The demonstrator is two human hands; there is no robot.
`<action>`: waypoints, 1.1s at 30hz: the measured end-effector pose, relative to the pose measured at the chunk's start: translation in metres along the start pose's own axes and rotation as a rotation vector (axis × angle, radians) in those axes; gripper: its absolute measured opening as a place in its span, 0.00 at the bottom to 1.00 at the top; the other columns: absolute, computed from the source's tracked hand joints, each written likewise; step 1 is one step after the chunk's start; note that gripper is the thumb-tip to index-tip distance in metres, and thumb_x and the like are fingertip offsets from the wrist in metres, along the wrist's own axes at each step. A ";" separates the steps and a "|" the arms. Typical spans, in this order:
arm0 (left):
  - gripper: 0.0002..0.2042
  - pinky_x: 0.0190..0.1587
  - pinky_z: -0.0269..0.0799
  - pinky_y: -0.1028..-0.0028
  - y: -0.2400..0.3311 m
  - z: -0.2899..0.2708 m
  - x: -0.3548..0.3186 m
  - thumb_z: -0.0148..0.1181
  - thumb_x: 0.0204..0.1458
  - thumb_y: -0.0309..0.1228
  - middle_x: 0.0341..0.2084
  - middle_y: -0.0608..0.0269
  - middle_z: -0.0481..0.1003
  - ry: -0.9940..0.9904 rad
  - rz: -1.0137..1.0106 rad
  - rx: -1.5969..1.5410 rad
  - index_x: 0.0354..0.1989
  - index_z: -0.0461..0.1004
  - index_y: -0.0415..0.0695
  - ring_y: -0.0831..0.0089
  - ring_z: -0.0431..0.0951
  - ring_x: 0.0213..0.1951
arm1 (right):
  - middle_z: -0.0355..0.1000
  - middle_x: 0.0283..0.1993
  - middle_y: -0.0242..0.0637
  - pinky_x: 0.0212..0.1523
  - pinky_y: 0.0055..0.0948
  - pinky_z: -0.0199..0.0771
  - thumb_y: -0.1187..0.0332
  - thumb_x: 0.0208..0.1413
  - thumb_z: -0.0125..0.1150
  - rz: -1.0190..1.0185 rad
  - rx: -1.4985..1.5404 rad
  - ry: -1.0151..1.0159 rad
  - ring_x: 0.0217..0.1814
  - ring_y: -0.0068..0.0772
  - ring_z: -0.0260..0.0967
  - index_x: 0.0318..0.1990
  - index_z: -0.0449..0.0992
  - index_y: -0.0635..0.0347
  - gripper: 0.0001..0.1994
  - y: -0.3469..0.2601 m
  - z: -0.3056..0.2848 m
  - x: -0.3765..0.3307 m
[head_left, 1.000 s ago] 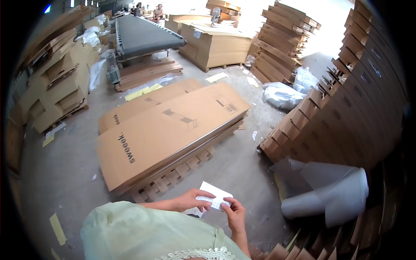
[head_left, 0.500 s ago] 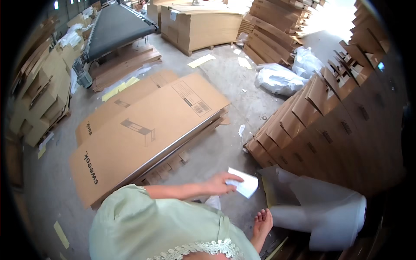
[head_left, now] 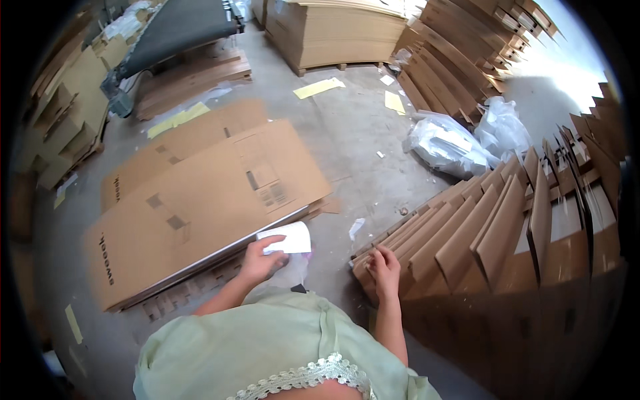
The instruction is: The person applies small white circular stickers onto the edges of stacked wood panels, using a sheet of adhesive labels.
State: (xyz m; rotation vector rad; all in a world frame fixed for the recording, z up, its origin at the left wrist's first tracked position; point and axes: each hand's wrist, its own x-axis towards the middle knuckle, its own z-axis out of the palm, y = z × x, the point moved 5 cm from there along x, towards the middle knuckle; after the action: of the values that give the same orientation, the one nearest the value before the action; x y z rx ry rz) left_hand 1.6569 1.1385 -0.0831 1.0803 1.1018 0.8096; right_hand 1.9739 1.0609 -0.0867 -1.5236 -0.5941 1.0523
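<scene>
My left hand (head_left: 261, 261) grips a small curved stack of white paper (head_left: 290, 237), thumb on top, just off the near edge of a big flat brown carton (head_left: 200, 193). Over the end of a long row of folded cardboard cartons (head_left: 460, 240), my right hand (head_left: 385, 268) has its fingers curled in toward the thumb. Anything small between those fingertips is too fine to make out. I cannot tell whether that hand touches the cartons. Below the paper, some clear plastic (head_left: 290, 270) shows near my clothing.
A second flat carton (head_left: 220, 123) lies beyond the first, which is on a pallet (head_left: 173, 297). Clear plastic bags (head_left: 443, 140) lie beyond the carton row. A conveyor (head_left: 177, 33) and a stack of cardboard sheets (head_left: 340, 37) stand farther back. Yellow strips (head_left: 320, 87) litter the floor.
My view has turned right and the body has moved closer to the carton row. The left hand brought the paper leftward; the right hand rose from beside the plastic roll, which has left view.
</scene>
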 end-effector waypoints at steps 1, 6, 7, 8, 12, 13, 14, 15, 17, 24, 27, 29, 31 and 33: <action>0.18 0.31 0.74 0.78 -0.009 0.003 0.024 0.55 0.47 0.18 0.42 0.56 0.74 0.010 -0.026 -0.020 0.49 0.71 0.38 0.73 0.77 0.35 | 0.73 0.36 0.35 0.32 0.20 0.69 0.67 0.57 0.54 -0.047 -0.049 -0.041 0.32 0.22 0.69 0.48 0.70 0.65 0.14 -0.013 0.014 0.031; 0.18 0.32 0.74 0.78 0.021 0.051 0.155 0.53 0.48 0.17 0.43 0.56 0.73 -0.021 -0.054 -0.105 0.50 0.70 0.37 0.72 0.78 0.37 | 0.74 0.39 0.37 0.34 0.21 0.68 0.67 0.58 0.54 -0.039 -0.130 -0.124 0.35 0.22 0.70 0.51 0.69 0.63 0.15 -0.056 0.031 0.158; 0.18 0.32 0.74 0.78 0.039 0.062 0.184 0.53 0.49 0.17 0.44 0.56 0.73 -0.037 -0.045 -0.130 0.50 0.70 0.37 0.72 0.78 0.37 | 0.74 0.40 0.38 0.36 0.21 0.69 0.67 0.57 0.55 -0.024 -0.168 -0.192 0.36 0.24 0.71 0.53 0.68 0.61 0.17 -0.066 0.039 0.176; 0.17 0.33 0.75 0.78 0.059 0.070 0.205 0.54 0.49 0.18 0.45 0.57 0.73 -0.058 -0.021 -0.070 0.50 0.70 0.36 0.71 0.78 0.38 | 0.73 0.42 0.40 0.37 0.22 0.69 0.67 0.57 0.55 0.016 -0.188 -0.266 0.37 0.26 0.71 0.56 0.65 0.60 0.19 -0.077 0.048 0.192; 0.17 0.33 0.73 0.79 0.109 0.111 0.283 0.55 0.51 0.20 0.38 0.59 0.75 -0.169 -0.028 -0.172 0.51 0.69 0.38 0.78 0.76 0.35 | 0.70 0.48 0.45 0.41 0.27 0.72 0.70 0.56 0.56 0.142 0.020 -0.487 0.41 0.32 0.73 0.63 0.56 0.58 0.28 -0.113 0.080 0.251; 0.16 0.34 0.74 0.78 0.130 0.123 0.296 0.55 0.51 0.20 0.39 0.59 0.75 -0.189 -0.046 -0.120 0.51 0.70 0.38 0.78 0.76 0.35 | 0.70 0.49 0.46 0.41 0.28 0.72 0.71 0.55 0.57 0.141 0.069 -0.515 0.42 0.34 0.73 0.64 0.54 0.58 0.29 -0.120 0.083 0.268; 0.16 0.34 0.74 0.78 0.135 0.131 0.315 0.55 0.52 0.20 0.39 0.59 0.75 -0.195 -0.019 -0.134 0.51 0.70 0.38 0.78 0.76 0.36 | 0.70 0.49 0.46 0.41 0.30 0.73 0.72 0.54 0.57 0.142 0.119 -0.557 0.43 0.36 0.73 0.64 0.53 0.58 0.30 -0.126 0.087 0.288; 0.16 0.34 0.74 0.78 0.136 0.138 0.332 0.55 0.52 0.20 0.39 0.60 0.75 -0.195 0.009 -0.149 0.50 0.70 0.38 0.78 0.76 0.36 | 0.69 0.49 0.47 0.42 0.31 0.73 0.73 0.54 0.57 0.147 0.166 -0.604 0.43 0.37 0.73 0.65 0.51 0.58 0.32 -0.132 0.093 0.308; 0.15 0.34 0.75 0.78 0.141 0.156 0.362 0.54 0.52 0.22 0.40 0.60 0.75 -0.160 0.057 -0.190 0.50 0.71 0.39 0.78 0.76 0.37 | 0.71 0.43 0.42 0.39 0.29 0.73 0.78 0.48 0.61 0.177 0.187 -0.590 0.40 0.32 0.71 0.59 0.61 0.63 0.28 -0.142 0.099 0.353; 0.16 0.31 0.75 0.78 0.145 0.178 0.472 0.55 0.53 0.23 0.37 0.58 0.75 0.063 -0.022 -0.227 0.51 0.69 0.38 0.76 0.78 0.33 | 0.73 0.36 0.37 0.35 0.22 0.71 0.79 0.45 0.65 0.217 -0.025 -0.811 0.33 0.24 0.70 0.42 0.75 0.65 0.14 -0.139 0.132 0.526; 0.16 0.30 0.75 0.78 0.165 0.205 0.533 0.56 0.52 0.25 0.35 0.57 0.76 0.183 -0.065 -0.281 0.50 0.70 0.37 0.75 0.78 0.33 | 0.72 0.36 0.39 0.33 0.24 0.71 0.81 0.46 0.62 0.221 -0.040 -0.854 0.31 0.27 0.70 0.41 0.74 0.65 0.13 -0.163 0.124 0.604; 0.16 0.30 0.76 0.78 0.176 0.232 0.575 0.57 0.52 0.25 0.34 0.56 0.76 0.220 -0.065 -0.352 0.49 0.71 0.37 0.74 0.78 0.32 | 0.73 0.35 0.36 0.34 0.22 0.72 0.79 0.45 0.65 0.167 -0.083 -0.892 0.31 0.25 0.70 0.40 0.75 0.65 0.12 -0.194 0.117 0.651; 0.15 0.31 0.76 0.77 0.190 0.256 0.617 0.58 0.52 0.27 0.33 0.56 0.76 0.157 -0.088 -0.295 0.48 0.72 0.37 0.74 0.78 0.33 | 0.73 0.35 0.36 0.32 0.22 0.73 0.79 0.44 0.65 0.180 -0.092 -0.910 0.32 0.25 0.71 0.39 0.76 0.64 0.12 -0.220 0.104 0.698; 0.15 0.32 0.76 0.76 0.211 0.273 0.654 0.58 0.52 0.27 0.34 0.56 0.76 0.125 -0.102 -0.201 0.48 0.72 0.37 0.74 0.78 0.33 | 0.73 0.35 0.36 0.32 0.22 0.72 0.79 0.44 0.65 0.181 -0.086 -0.919 0.32 0.25 0.70 0.38 0.76 0.65 0.11 -0.232 0.099 0.740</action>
State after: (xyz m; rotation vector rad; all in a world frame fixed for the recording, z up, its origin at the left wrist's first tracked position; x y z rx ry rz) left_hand 2.1019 1.7280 -0.0459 0.8080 1.1443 0.8956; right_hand 2.2797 1.7807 -0.0795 -1.1125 -1.1445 1.8986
